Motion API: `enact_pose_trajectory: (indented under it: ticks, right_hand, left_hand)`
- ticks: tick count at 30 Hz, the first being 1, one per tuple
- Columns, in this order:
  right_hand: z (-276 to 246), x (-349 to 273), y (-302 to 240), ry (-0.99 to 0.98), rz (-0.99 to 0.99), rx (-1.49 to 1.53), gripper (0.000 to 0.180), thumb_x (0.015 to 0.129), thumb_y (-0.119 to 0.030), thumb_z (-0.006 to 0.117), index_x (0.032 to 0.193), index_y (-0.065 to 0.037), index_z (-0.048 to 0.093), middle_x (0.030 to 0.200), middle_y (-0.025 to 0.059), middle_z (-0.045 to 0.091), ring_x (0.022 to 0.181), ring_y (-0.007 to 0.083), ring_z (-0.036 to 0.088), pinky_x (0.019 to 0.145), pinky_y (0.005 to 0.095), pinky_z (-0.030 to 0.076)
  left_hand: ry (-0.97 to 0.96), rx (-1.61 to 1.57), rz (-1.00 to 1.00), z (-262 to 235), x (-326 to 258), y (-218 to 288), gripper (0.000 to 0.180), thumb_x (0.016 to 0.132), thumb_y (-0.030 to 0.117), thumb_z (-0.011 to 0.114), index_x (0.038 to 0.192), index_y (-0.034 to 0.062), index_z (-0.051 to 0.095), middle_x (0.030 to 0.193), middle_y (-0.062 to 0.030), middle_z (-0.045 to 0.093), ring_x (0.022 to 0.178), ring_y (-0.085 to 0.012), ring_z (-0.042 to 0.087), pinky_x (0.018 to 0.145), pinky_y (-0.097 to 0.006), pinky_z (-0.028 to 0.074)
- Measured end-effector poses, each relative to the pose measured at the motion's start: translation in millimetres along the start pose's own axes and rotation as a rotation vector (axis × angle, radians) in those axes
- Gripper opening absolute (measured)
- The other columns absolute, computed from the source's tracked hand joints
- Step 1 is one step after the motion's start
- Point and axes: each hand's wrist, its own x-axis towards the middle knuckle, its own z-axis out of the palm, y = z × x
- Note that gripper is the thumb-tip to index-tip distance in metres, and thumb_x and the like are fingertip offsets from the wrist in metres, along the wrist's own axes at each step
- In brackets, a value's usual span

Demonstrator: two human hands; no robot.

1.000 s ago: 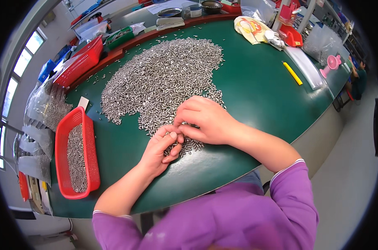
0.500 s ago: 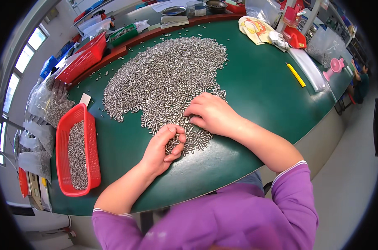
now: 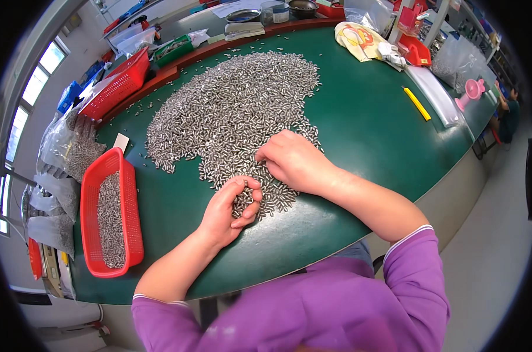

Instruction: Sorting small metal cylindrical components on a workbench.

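A broad heap of small silvery metal pins [image 3: 236,100] covers the middle of the green table [image 3: 365,117]. At the heap's near edge, my left hand [image 3: 228,208] is curled with thumb and fingers bent round. Several pins show inside that curl. Just to the right and farther off, my right hand [image 3: 295,161] reaches over the heap, palm down. Its thumb and fingers are bent together at the pins, and whatever lies between the fingertips is hidden. Left of my hands stands a red plastic basket [image 3: 136,234] with more of the pins inside.
Clear bags of pins [image 3: 58,193] crowd the left edge. A second red basket [image 3: 116,88] and a green tray [image 3: 173,50] stand at the back left. To the right lie a yellow cutter [image 3: 416,104], a plastic sheet [image 3: 433,97], a pink stand [image 3: 470,94] and a printed cloth [image 3: 359,41].
My right hand has shifted slightly left, its fingers drawn closer together over the pins. The left hand keeps its curl almost unmoved.
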Motion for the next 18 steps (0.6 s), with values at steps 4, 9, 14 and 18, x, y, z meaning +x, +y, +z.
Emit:
enact_pose_trajectory:
  ticks: [4, 9, 14, 18]
  right_hand:
    - [-6.5, 1.8, -7.9, 0.131, 0.037, 0.143, 0.018, 0.079, -0.002, 0.061, 0.095, -0.008, 0.065, 0.089, 0.0077, 0.057, 0.087, 0.0266, 0.056, 0.078, 0.0376, 0.047]
    - [-8.1, 1.4, -13.8, 0.057, 0.091, 0.332, 0.016, 0.081, -0.004, 0.063, 0.096, -0.009, 0.065, 0.090, 0.0069, 0.056, 0.086, 0.0248, 0.056, 0.074, 0.0344, 0.047]
    - [-13.1, 5.0, -10.8, 0.106, 0.017, 0.360, 0.011, 0.083, -0.010, 0.063, 0.094, -0.008, 0.064, 0.092, 0.0080, 0.061, 0.086, 0.0255, 0.060, 0.076, 0.0362, 0.049]
    - [-18.3, 7.1, -19.6, 0.092, 0.076, 0.384, 0.013, 0.082, -0.012, 0.065, 0.093, -0.007, 0.062, 0.090, 0.0081, 0.063, 0.085, 0.0263, 0.061, 0.075, 0.0358, 0.050]
  left_hand:
    - [-0.021, -0.008, 0.006, -1.9, 0.3, 0.0, 0.018, 0.096, 0.022, 0.043, 0.102, 0.0067, 0.050, 0.090, -0.0089, 0.051, 0.056, -0.0108, 0.040, 0.038, -0.018, 0.026]
    - [-0.040, 0.025, 0.017, -1.6, -0.1, -0.2, 0.017, 0.093, 0.019, 0.048, 0.105, 0.0076, 0.050, 0.091, -0.0086, 0.051, 0.057, -0.0103, 0.041, 0.039, -0.017, 0.026]
    - [-0.075, 0.018, 0.027, -0.7, 0.4, -0.5, 0.017, 0.094, 0.020, 0.050, 0.106, 0.0086, 0.050, 0.093, -0.0078, 0.051, 0.057, -0.0095, 0.042, 0.039, -0.017, 0.027]
    - [-0.092, -0.015, 0.040, -1.5, 0.1, -1.0, 0.016, 0.096, 0.020, 0.050, 0.105, 0.0066, 0.052, 0.090, -0.0068, 0.054, 0.058, -0.0092, 0.044, 0.039, -0.017, 0.026]
